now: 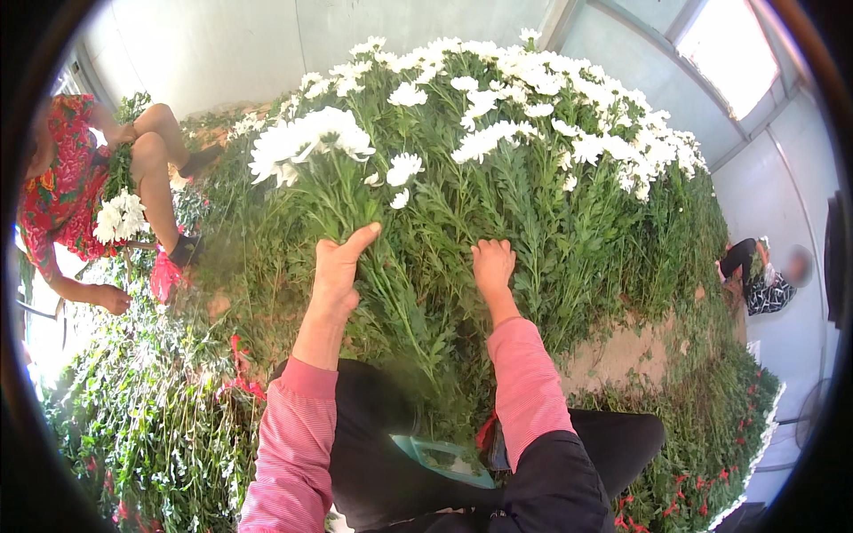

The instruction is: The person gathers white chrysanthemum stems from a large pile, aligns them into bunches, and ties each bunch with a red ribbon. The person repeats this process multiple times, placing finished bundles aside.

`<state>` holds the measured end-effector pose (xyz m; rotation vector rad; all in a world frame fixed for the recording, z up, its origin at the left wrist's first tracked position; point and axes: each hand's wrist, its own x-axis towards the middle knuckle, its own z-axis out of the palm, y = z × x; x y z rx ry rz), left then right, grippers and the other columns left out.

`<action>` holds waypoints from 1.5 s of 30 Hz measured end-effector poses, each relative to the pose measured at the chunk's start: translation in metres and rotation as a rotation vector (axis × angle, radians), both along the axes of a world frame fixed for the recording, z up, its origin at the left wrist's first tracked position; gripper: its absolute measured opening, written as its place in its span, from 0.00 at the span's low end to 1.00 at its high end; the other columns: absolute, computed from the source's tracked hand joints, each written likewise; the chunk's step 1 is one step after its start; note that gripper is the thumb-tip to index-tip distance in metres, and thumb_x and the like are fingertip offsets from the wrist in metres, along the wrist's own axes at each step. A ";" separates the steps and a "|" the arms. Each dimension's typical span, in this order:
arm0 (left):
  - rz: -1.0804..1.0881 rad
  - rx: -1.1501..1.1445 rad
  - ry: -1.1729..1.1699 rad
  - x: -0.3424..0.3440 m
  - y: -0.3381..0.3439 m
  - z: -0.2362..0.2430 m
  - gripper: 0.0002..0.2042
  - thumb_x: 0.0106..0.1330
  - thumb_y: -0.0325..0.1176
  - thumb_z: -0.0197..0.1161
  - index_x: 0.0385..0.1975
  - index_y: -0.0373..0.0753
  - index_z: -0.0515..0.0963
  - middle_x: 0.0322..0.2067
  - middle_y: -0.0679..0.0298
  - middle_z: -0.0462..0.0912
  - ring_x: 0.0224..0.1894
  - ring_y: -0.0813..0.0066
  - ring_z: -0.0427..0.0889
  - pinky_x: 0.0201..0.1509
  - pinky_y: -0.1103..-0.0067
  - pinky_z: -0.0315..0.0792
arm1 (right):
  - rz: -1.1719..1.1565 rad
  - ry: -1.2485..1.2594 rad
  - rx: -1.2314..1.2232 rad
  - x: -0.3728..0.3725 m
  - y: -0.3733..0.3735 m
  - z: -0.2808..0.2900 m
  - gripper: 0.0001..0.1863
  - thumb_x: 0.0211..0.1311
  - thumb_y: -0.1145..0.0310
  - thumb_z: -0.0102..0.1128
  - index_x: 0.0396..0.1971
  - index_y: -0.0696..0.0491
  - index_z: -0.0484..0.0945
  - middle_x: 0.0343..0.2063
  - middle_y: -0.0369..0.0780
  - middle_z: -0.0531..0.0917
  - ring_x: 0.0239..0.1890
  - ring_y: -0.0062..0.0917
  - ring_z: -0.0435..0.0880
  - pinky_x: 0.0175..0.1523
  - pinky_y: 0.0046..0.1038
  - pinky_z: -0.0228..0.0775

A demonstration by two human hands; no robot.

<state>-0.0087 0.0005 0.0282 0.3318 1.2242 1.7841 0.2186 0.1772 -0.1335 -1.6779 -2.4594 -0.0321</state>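
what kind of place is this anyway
Probably a flower-sorting or packing shed. A big heap of white chrysanthemums lies before the person, another person sits at the left among stems with similar blooms, and pale panel walls enclose the space.

Bright daylight, fisheye view. Above and far right of the fingers (494,250), the window (729,55) burns out to white; glare also bleaches the far left edge. The flowers (311,142) beyond the fingers appear nearly overexposed, while the greenery (458,342) below them darkens in shadow. The walls (240,49) curve toward a black circular border.
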 end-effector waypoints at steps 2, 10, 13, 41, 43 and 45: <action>0.054 -0.044 -0.030 0.004 0.006 0.005 0.12 0.60 0.30 0.73 0.37 0.29 0.81 0.30 0.61 0.85 0.26 0.76 0.83 0.28 0.76 0.80 | 0.025 0.315 0.105 0.008 0.008 0.000 0.08 0.69 0.62 0.59 0.40 0.50 0.79 0.37 0.40 0.83 0.44 0.39 0.77 0.48 0.41 0.72; 0.090 -0.060 -0.095 0.010 0.016 -0.001 0.24 0.54 0.31 0.78 0.43 0.29 0.69 0.35 0.56 0.82 0.31 0.72 0.83 0.34 0.74 0.82 | 0.174 0.811 0.065 0.000 -0.036 0.112 0.08 0.69 0.69 0.59 0.38 0.58 0.82 0.18 0.42 0.76 0.18 0.30 0.72 0.25 0.31 0.68; 0.015 0.019 -0.108 0.001 0.021 -0.028 0.22 0.57 0.33 0.75 0.42 0.29 0.70 0.34 0.57 0.82 0.30 0.71 0.84 0.34 0.72 0.83 | 0.268 0.812 0.028 -0.003 -0.072 0.124 0.09 0.68 0.70 0.61 0.43 0.58 0.83 0.19 0.38 0.78 0.19 0.19 0.75 0.22 0.24 0.67; 0.083 0.476 0.286 -0.051 -0.059 0.080 0.10 0.65 0.36 0.66 0.34 0.37 0.75 0.25 0.64 0.75 0.27 0.74 0.73 0.33 0.74 0.69 | -0.136 0.351 -0.537 0.201 -0.041 -0.045 0.30 0.70 0.44 0.53 0.55 0.56 0.79 0.50 0.51 0.84 0.54 0.45 0.82 0.60 0.39 0.72; 0.090 0.547 0.418 -0.055 -0.070 0.136 0.10 0.63 0.30 0.68 0.36 0.36 0.74 0.25 0.64 0.75 0.26 0.76 0.73 0.31 0.78 0.68 | -0.081 0.375 -0.590 0.208 -0.041 -0.021 0.28 0.68 0.45 0.56 0.52 0.56 0.81 0.47 0.51 0.85 0.52 0.43 0.83 0.56 0.39 0.74; 0.077 0.477 0.669 -0.046 -0.070 0.192 0.13 0.62 0.30 0.69 0.42 0.35 0.75 0.29 0.64 0.78 0.26 0.76 0.75 0.32 0.78 0.70 | 0.023 0.458 -0.622 0.191 -0.046 0.026 0.29 0.67 0.48 0.60 0.54 0.58 0.79 0.48 0.51 0.84 0.53 0.41 0.83 0.55 0.38 0.75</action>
